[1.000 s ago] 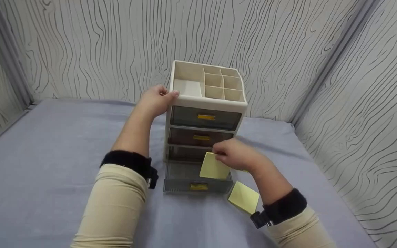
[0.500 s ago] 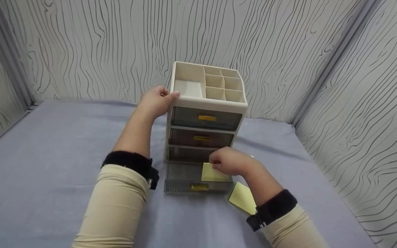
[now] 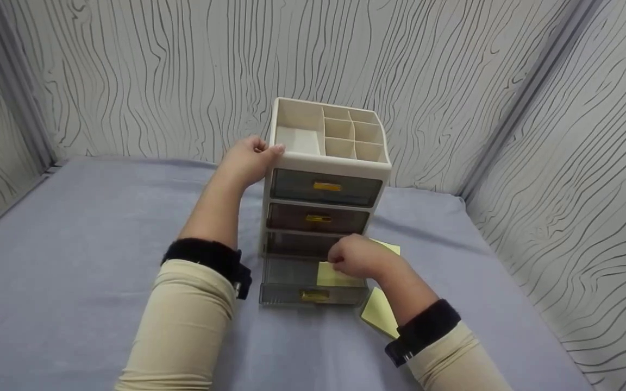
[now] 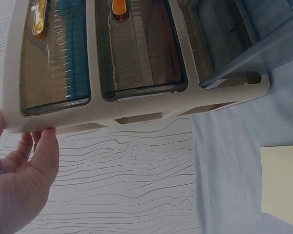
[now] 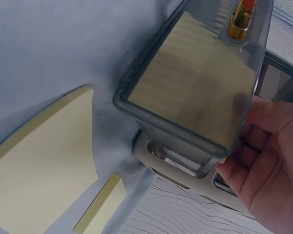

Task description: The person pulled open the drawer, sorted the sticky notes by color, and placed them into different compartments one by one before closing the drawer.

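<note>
A cream desktop organizer (image 3: 326,157) with smoky, gold-handled drawers stands upright on the cloth. My left hand (image 3: 248,161) holds its upper left front corner, the thumb on the top edge; the left wrist view shows the same hand (image 4: 27,170) at that corner. The bottom drawer (image 3: 286,295) is pulled out. Inside its right part is a yellow sticky note pad (image 3: 337,276), its upper edge pinched by my right hand (image 3: 359,255). Through the clear drawer wall, the right wrist view shows the note pad (image 5: 180,78) with the thumb against it; part of the fingers is hidden.
Another yellow note pad (image 3: 381,312) lies on the cloth right of the drawer, partly under my right forearm. A further one (image 3: 390,247) shows beside the organizer, behind my right hand. Patterned panels (image 3: 182,81) rise behind and at the sides.
My right hand has moved down and slightly left, bringing the note pad from above the bottom drawer into it. The left hand has kept its place on the organizer's corner.
</note>
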Motion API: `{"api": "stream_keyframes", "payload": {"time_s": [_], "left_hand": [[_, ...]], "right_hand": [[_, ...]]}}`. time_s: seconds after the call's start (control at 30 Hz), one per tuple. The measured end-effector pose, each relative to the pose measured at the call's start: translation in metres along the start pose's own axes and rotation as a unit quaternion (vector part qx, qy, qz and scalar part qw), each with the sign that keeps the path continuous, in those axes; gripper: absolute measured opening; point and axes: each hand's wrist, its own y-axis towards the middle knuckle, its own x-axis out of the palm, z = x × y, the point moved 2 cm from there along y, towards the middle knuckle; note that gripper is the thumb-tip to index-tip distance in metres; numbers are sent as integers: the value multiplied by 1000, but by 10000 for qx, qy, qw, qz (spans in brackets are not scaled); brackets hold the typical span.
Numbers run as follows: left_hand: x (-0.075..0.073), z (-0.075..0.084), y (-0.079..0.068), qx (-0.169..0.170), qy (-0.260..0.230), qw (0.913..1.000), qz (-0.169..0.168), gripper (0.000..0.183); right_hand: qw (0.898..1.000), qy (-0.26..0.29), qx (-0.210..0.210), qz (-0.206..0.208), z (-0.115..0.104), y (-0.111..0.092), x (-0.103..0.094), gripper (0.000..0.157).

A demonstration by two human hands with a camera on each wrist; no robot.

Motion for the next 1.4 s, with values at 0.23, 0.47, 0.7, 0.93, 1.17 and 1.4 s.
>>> {"api": "stream_keyframes", "payload": {"time_s": [0.23,0.47,0.7,0.93,1.17,1.4], "left_hand": [[0,1,-1,67,-20,10000,-28,41],[-1,1,-1,59,10,10000,-29,40],[0,2,-3,33,-60,10000,-32,41],[1,0,-3,-10,-25,10000,24,41],[1,0,-2,-73,-60,9999,40,43],[1,-1,-1,-33,16,10000,40,42]], "right_hand": [[9982,-505,-248,199,1,5,5,15],[9957,-805,428,132,-1,8,9,11],[9916,-881,945,-81,-3,11,16,11],[9892,-1116,943,-140,-4,15,21,9],[9861,-1319,986,-232,-4,18,30,10],[9863,-1286,1004,-243,-4,19,33,9]]}}
